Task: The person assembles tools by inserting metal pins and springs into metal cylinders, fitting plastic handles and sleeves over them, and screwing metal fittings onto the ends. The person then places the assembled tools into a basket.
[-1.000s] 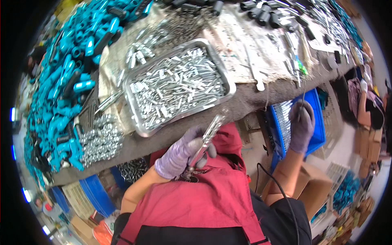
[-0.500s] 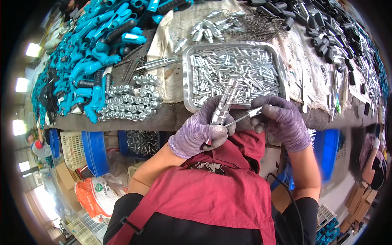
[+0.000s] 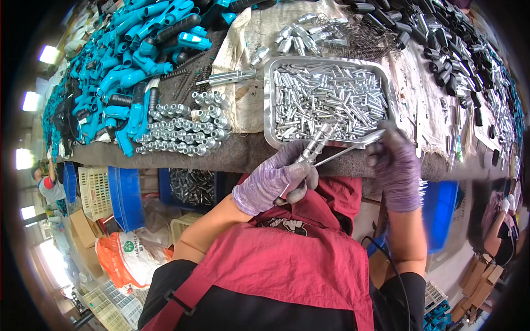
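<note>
My left hand (image 3: 279,179), in a purple-grey glove, is closed around a shiny stepped metal cylinder (image 3: 316,144) tilted up and to the right. In my right hand (image 3: 395,160), gloved alike and smeared by motion, is a thin metal rod with a wider bright end (image 3: 349,151). The rod's thin tip reaches to the cylinder near my left thumb; whether it touches cannot be told. Just beyond both hands lies a metal tray (image 3: 269,110) heaped with small silver pins (image 3: 331,99).
Stepped metal fittings (image 3: 185,129) stand in rows left of the tray, below piled teal handles (image 3: 132,69). Coil springs (image 3: 370,41) and black sleeves (image 3: 441,66) lie at the far right. Blue bins (image 3: 125,198) sit under the table edge. Other people are at both sides.
My right hand has moved right and slightly up, and more of the rod shows between the hands. My left hand still grips the cylinder, and the view has shifted slightly.
</note>
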Available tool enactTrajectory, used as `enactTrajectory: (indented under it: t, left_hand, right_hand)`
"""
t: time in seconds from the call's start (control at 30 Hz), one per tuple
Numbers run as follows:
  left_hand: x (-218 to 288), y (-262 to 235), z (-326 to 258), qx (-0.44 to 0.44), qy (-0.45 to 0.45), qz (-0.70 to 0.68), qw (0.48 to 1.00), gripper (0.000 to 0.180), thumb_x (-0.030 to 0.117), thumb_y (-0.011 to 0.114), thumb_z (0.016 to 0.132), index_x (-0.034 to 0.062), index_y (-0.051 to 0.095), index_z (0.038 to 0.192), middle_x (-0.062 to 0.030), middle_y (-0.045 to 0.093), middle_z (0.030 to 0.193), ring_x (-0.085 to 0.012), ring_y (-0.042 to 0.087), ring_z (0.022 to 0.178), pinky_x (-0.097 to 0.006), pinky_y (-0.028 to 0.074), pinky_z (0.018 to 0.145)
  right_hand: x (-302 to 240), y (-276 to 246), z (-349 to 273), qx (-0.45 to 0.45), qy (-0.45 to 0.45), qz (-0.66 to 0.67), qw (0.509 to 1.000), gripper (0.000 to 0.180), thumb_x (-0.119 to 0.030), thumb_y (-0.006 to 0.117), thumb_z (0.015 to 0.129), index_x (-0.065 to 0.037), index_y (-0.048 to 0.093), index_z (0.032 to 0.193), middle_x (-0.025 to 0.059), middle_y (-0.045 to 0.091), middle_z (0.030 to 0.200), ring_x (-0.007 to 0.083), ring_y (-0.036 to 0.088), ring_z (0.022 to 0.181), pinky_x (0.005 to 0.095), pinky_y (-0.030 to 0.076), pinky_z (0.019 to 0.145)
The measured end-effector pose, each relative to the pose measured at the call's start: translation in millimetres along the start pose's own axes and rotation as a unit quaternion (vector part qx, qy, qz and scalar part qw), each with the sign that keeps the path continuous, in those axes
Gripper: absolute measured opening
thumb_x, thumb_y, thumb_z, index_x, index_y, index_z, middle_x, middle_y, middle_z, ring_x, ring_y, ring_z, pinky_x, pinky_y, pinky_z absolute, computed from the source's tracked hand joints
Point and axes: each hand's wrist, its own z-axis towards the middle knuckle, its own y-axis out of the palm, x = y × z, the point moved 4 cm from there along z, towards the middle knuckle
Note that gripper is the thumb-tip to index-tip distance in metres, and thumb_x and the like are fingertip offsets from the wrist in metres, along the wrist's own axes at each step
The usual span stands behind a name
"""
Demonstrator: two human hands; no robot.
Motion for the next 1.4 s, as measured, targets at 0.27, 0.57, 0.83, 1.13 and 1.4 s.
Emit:
enactTrajectory:
  t: [0.27, 0.57, 0.83, 1.13, 1.4]
  left_hand:
    - [-4, 3, -7, -0.035, 0.024, 0.116, 0.992, 0.041, 0.035, 0.053, 0.089, 0.0091, 0.044, 0.119, -0.0017, 0.053, 0.072, -0.0046, 0.038, 0.049, -0.018, 0.029, 0.044]
    - [-1, 10, -13, -0.04, 0.01, 0.121, 0.992, 0.039, 0.033, 0.054, 0.088, 0.0085, 0.045, 0.118, -0.0017, 0.053, 0.073, -0.0047, 0.04, 0.052, -0.018, 0.032, 0.047]
    - [-1, 4, -11, -0.046, -0.008, 0.131, 0.99, 0.04, 0.034, 0.057, 0.086, 0.0097, 0.046, 0.116, -0.0016, 0.054, 0.073, -0.0045, 0.041, 0.052, -0.017, 0.032, 0.047]
    - [1, 6, -7, -0.022, 0.043, 0.105, 0.993, 0.04, 0.02, 0.058, 0.086, 0.0066, 0.046, 0.121, -0.0017, 0.054, 0.072, -0.005, 0.041, 0.051, -0.019, 0.033, 0.045]
    - [8, -10, -10, -0.038, 0.051, 0.101, 0.993, 0.04, 0.019, 0.057, 0.087, 0.0065, 0.046, 0.123, -0.0025, 0.056, 0.071, -0.0043, 0.041, 0.051, -0.019, 0.032, 0.045]
  right_hand:
    - [-63, -19, -4, 0.033, -0.18, -0.055, 0.982, 0.027, -0.018, 0.054, 0.087, 0.002, 0.055, 0.105, 0.0102, 0.06, 0.083, 0.0171, 0.059, 0.069, 0.0264, 0.047, 0.055]
    - [-36, 28, -19, -0.026, -0.09, -0.189, 0.978, 0.025, -0.017, 0.058, 0.084, 0.003, 0.057, 0.1, 0.0106, 0.062, 0.079, 0.0167, 0.062, 0.065, 0.0267, 0.051, 0.055]
    - [-28, 33, -16, -0.068, -0.058, -0.197, 0.976, 0.024, -0.019, 0.058, 0.083, 0.0, 0.057, 0.099, 0.0137, 0.062, 0.084, 0.0177, 0.062, 0.064, 0.0259, 0.051, 0.053]
    - [-15, 44, -11, -0.036, -0.156, -0.29, 0.943, 0.024, -0.019, 0.06, 0.084, 0.002, 0.062, 0.093, 0.0058, 0.06, 0.074, 0.0113, 0.054, 0.062, 0.0245, 0.043, 0.058]
    - [-17, 66, -4, -0.071, -0.151, -0.346, 0.923, 0.036, -0.033, 0.061, 0.082, 0.003, 0.061, 0.088, 0.0066, 0.059, 0.076, 0.0133, 0.054, 0.065, 0.0259, 0.043, 0.06]
